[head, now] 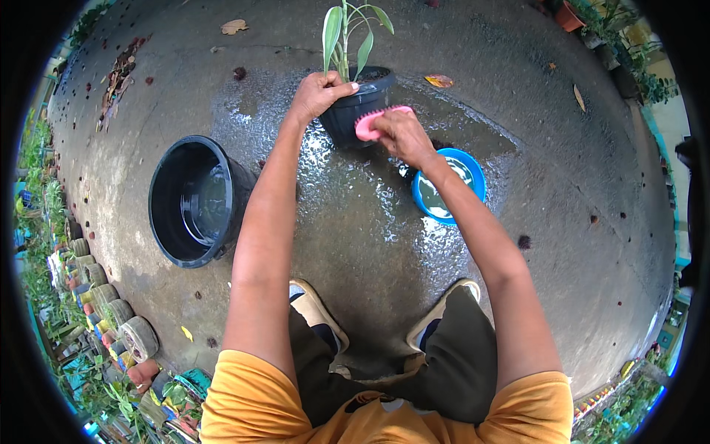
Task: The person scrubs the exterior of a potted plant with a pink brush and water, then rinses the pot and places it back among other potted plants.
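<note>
A black plastic plant pot stands on the wet concrete, tilted a little. From its soil grows a plant with long green leaves edged in white. My left hand grips the pot's rim on the left side, thumb lying on the outer lip. In my right hand is a pink scrubbing brush, its bristles turned up and toward the pot; it is at the pot's lower right wall, and whether the bristles touch is hard to tell. Below my right forearm sits a blue basin with water in it, partly hidden.
A large black tub holding some water stands to my left. Dry leaves and small dark debris lie on the concrete. Plants with a border of tyres line the left edge. More potted plants stand at the upper right.
</note>
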### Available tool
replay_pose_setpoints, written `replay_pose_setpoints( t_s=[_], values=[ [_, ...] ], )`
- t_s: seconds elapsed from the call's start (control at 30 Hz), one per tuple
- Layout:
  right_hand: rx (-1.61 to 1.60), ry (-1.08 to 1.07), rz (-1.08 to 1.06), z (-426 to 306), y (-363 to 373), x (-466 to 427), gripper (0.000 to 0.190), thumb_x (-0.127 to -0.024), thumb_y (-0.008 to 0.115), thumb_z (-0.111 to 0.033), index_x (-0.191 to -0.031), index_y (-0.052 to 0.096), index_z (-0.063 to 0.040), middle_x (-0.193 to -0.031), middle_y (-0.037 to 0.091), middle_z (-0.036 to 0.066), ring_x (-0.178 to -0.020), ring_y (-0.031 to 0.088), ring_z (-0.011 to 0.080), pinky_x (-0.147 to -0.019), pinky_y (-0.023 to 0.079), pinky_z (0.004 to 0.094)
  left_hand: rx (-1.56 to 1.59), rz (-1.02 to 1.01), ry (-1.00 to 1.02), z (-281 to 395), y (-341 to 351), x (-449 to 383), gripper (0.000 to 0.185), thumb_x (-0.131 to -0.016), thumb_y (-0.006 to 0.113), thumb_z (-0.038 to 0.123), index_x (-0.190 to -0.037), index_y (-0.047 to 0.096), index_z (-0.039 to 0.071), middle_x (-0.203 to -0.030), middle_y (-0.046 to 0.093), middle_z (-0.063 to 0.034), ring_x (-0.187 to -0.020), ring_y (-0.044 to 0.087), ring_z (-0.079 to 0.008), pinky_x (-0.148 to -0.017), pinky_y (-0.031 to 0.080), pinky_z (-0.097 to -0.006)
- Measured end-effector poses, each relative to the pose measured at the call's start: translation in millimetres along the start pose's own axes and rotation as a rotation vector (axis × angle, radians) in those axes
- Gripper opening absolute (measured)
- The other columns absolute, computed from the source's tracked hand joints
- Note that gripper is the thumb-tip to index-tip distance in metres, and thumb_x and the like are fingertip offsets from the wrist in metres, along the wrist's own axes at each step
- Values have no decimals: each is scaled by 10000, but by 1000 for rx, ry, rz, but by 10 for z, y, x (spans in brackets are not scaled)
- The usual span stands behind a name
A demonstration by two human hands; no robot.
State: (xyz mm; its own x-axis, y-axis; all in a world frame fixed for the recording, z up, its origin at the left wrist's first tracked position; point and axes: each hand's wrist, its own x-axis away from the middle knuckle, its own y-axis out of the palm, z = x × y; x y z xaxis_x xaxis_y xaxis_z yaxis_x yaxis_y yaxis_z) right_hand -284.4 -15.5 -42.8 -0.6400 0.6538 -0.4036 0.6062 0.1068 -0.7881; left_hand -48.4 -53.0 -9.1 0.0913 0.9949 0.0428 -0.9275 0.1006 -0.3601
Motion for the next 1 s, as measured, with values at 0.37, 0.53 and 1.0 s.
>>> replay_pose_setpoints(
  t_s=[0.37, 0.53, 1.0],
  values=[
    [-38, 151, -194, -205, 252, 157, 195, -755, 692, -131, -941, 645, -95, -858, 631, 112, -874, 628, 319, -772, 467, 436, -35, 21, 77, -97, -238, 68, 198, -888, 625, 179, -1013, 683, 35, -915, 650, -28, -855, 583, -120, -808, 448, -259],
    [-208, 427, -241, -300, -353, -8, 307, -755, 748, -232, -969, 644, -39, -899, 663, 164, -840, 654, 325, -730, 488, 405, -99, 133, 177, -76, -72, 85, 244, -880, 588, 155, -1078, 676, 45, -958, 652, -123, -901, 629, -215, -846, 470, -312],
    [85, 642, -890, 189, -432, 1216, 402, -775, 726, -259, -1144, 656, -115, -934, 700, 166, -819, 689, 316, -713, 542, 393, -282, -30, 115, 285, 165, 75, 241, -819, 709, 337, -985, 742, 165, -897, 700, -26, -861, 652, -178, -801, 481, -332]
  ],
)
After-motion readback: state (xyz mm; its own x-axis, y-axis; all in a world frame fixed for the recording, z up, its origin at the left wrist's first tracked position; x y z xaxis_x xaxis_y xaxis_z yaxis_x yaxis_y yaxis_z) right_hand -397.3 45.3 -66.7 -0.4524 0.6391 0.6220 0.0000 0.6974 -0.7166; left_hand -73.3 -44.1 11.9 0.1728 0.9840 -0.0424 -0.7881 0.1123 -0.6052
